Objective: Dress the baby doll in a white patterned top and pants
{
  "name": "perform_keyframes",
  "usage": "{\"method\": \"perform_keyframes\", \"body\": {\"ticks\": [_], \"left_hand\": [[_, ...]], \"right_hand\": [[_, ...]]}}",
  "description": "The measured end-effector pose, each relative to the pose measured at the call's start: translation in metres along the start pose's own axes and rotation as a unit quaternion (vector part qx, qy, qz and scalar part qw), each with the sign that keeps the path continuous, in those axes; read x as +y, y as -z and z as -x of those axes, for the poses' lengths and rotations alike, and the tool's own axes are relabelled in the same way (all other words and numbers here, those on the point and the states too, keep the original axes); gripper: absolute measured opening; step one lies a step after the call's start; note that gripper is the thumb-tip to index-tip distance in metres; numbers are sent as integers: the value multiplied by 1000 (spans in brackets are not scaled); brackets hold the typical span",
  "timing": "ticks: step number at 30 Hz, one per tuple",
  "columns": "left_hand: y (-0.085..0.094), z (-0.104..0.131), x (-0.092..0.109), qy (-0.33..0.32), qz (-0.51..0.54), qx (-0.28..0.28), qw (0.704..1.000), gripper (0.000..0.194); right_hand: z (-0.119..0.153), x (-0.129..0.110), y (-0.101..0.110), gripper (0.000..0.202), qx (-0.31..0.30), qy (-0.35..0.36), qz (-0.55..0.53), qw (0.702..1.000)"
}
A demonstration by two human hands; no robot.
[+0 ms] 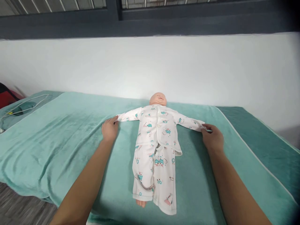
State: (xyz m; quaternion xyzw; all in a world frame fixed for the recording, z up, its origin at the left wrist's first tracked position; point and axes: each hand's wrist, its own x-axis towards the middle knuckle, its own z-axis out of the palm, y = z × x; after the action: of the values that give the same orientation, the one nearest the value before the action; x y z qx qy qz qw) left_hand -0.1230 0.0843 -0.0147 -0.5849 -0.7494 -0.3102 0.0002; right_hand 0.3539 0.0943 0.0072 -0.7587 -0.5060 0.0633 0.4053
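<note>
A baby doll lies on its back on a green blanket, head toward the wall. It wears a white printed top and matching trousers; toes show below the left trouser leg. Both sleeves are spread out sideways. My left hand pinches the end of the sleeve on the left. On the other side, my right hand pinches the cuff of the right sleeve between thumb and fingers. The doll's hands are not visible.
A white wall rises behind the bed, under a dark window frame. At the far left lie a white cable and a red and black item. Darker green fabric covers the right side.
</note>
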Motion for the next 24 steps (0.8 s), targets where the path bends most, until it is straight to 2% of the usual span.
{"method": "perform_keyframes", "body": {"ticks": [5,9,13,16,18,20,24], "left_hand": [[-4,-2,-4,41,27,77,996,41],[-6,-3,-2,62,13,84,994,42],[-5,-4,0,60,-10,74,995,49],[-5,-3,0,1,5,81,997,58],[-6,-2,-1,-52,31,73,996,58],[-7,-1,-2,-82,52,60,993,53],[-11,-3,-5,-77,71,37,994,45]], "right_hand": [[-3,1,1,40,31,-32,-10,999],[-6,5,-1,42,51,-31,-7,998],[-2,5,-6,50,91,35,4,995],[3,1,-8,49,107,113,24,988],[5,-2,-10,46,76,158,44,983],[6,-5,-12,45,15,172,69,983],[7,-9,-16,49,-78,131,124,981]]}}
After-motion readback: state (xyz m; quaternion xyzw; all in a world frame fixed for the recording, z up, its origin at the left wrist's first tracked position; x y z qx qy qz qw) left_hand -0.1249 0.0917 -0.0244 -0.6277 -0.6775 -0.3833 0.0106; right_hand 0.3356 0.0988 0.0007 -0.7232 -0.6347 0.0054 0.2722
